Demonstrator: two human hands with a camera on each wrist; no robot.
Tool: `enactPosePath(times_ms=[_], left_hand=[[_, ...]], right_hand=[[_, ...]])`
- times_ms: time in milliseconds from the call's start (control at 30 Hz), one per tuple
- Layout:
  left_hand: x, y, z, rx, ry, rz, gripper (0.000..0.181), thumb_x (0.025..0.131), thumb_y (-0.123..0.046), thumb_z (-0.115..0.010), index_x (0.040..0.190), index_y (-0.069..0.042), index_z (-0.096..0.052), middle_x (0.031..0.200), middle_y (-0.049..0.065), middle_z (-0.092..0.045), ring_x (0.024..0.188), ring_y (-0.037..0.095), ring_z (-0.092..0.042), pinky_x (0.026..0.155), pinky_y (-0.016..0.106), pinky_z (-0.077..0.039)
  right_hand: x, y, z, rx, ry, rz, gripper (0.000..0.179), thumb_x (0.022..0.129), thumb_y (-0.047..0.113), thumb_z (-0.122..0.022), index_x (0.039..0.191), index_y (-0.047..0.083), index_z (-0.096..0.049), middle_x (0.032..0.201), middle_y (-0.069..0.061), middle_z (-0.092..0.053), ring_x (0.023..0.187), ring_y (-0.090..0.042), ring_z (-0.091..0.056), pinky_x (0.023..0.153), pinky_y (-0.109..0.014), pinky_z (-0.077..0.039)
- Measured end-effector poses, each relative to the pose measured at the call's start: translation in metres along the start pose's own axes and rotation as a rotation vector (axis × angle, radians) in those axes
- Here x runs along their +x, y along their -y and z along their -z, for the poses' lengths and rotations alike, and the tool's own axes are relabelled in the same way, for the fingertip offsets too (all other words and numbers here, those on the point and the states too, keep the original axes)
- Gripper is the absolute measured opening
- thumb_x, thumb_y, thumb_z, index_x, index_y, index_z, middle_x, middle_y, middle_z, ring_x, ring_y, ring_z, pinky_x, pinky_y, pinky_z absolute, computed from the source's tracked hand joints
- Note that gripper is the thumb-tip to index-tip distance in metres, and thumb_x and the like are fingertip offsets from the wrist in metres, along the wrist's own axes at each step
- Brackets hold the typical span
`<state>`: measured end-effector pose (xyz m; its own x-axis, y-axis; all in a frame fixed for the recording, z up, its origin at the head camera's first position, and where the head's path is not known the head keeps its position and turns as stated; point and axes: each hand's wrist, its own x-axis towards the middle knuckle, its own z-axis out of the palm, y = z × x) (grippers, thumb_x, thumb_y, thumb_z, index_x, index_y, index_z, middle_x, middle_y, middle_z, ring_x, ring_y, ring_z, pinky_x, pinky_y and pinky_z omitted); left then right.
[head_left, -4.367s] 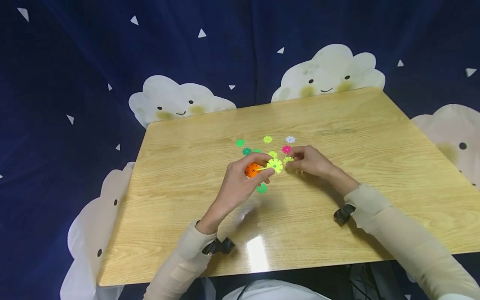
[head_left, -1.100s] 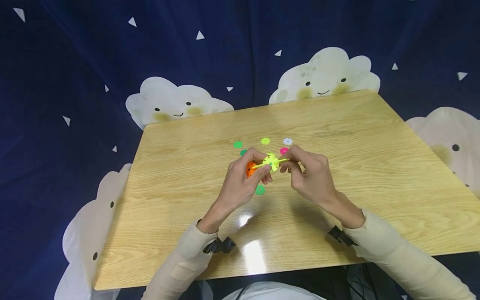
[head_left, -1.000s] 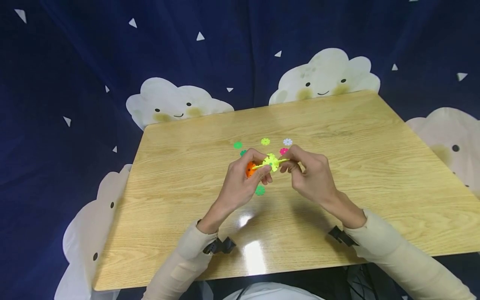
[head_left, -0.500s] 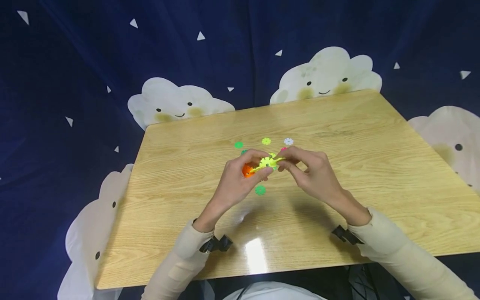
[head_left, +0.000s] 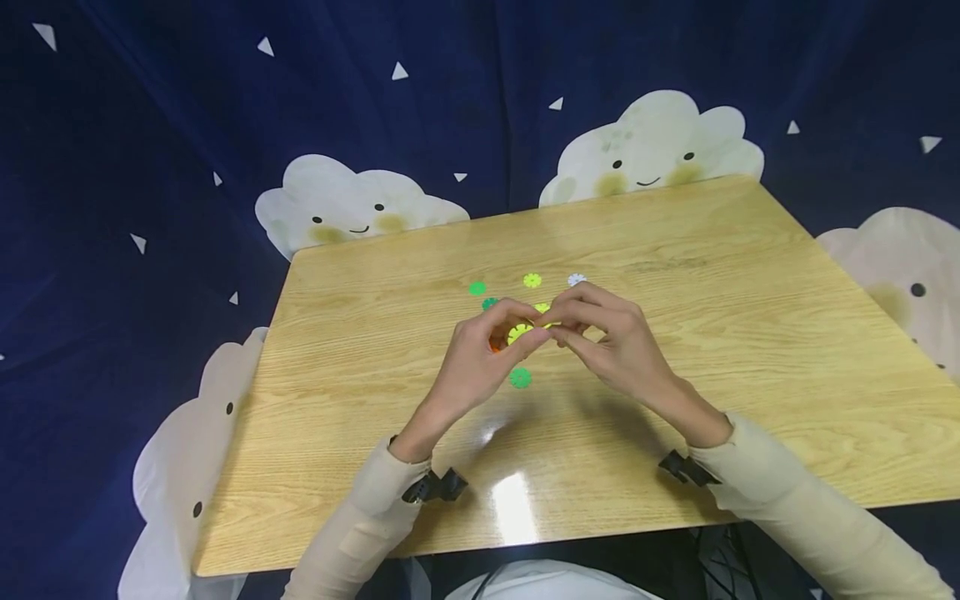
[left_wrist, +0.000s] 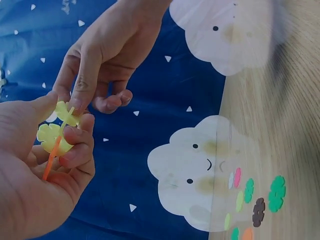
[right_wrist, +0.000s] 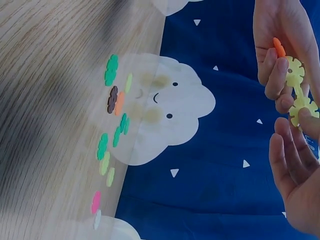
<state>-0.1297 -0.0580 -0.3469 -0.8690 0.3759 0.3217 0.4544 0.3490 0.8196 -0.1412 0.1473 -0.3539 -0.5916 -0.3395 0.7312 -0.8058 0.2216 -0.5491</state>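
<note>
My left hand point(head_left: 483, 354) grips a small chain of notched plastic snowflake discs. An orange disc point(right_wrist: 279, 47) sits in its curled fingers, joined edge-on to a yellow disc point(right_wrist: 295, 71). At the chain's free end is another yellow disc point(right_wrist: 303, 111), which my right hand point(head_left: 618, 342) pinches between thumb and fingers. In the head view the fingertips of both hands meet and cover much of the chain. The left wrist view shows the orange disc point(left_wrist: 50, 162) standing on edge beside the yellow petals point(left_wrist: 49, 136).
Loose snowflake discs lie on the wooden table point(head_left: 360, 333) around and beyond the hands: a green disc point(head_left: 521, 378) nearer me, a yellow disc point(head_left: 532, 280) and a white disc point(head_left: 577, 279) farther back. Pink point(right_wrist: 95, 202) and brown point(right_wrist: 113, 99) discs show in the right wrist view.
My right hand has lifted a yellow disc off the table and brought it to the chain in my left hand. Over the last second the hands have drawn closer, hiding more of the discs.
</note>
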Motion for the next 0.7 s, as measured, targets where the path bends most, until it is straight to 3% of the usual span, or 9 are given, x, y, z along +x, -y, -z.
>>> enactPosePath(times_ms=[133, 333, 500, 700], left_hand=[[-0.0003, 0.0005, 0.0013, -0.027, 0.015, 0.029, 0.031, 0.093, -0.05, -0.059, 0.111, -0.026, -0.066, 0.087, -0.009, -0.068, 0.065, 0.008, -0.062, 0.056, 0.029, -0.049], [-0.0015, 0.0042, 0.003, -0.052, 0.015, 0.053, 0.028, 0.094, -0.048, -0.059, 0.109, -0.026, -0.067, 0.083, -0.005, -0.068, 0.067, 0.01, -0.064, 0.059, 0.032, -0.051], [-0.0016, 0.0062, 0.0056, -0.101, 0.023, 0.091, 0.031, 0.094, -0.05, -0.059, 0.109, -0.025, -0.067, 0.089, -0.003, -0.069, 0.069, 0.014, -0.066, 0.063, 0.036, -0.054], [-0.0006, 0.0083, 0.0096, -0.243, 0.009, 0.136, 0.031, 0.095, -0.046, -0.059, 0.114, -0.022, -0.065, 0.1, 0.003, -0.068, 0.069, 0.021, -0.063, 0.062, 0.035, -0.053]], right_hand=[[0.0008, 0.0002, -0.001, 0.003, 0.01, -0.012, 0.03, 0.077, -0.011, -0.075, 0.096, 0.013, -0.074, 0.094, 0.003, -0.064, 0.07, -0.007, -0.057, 0.064, -0.016, -0.049], [0.0013, 0.0001, -0.0015, -0.014, 0.038, -0.056, 0.035, 0.081, -0.009, -0.072, 0.108, 0.013, -0.07, 0.093, 0.004, -0.066, 0.066, -0.006, -0.061, 0.062, -0.018, -0.051], [0.0004, -0.0023, -0.0005, 0.005, 0.042, -0.155, 0.043, 0.084, -0.011, -0.066, 0.121, 0.011, -0.063, 0.096, 0.001, -0.067, 0.063, -0.008, -0.064, 0.054, -0.02, -0.049], [0.0001, -0.0076, -0.0001, 0.099, 0.024, -0.313, 0.035, 0.093, -0.004, -0.058, 0.125, 0.01, -0.057, 0.099, -0.008, -0.067, 0.061, -0.015, -0.064, 0.055, -0.026, -0.054]])
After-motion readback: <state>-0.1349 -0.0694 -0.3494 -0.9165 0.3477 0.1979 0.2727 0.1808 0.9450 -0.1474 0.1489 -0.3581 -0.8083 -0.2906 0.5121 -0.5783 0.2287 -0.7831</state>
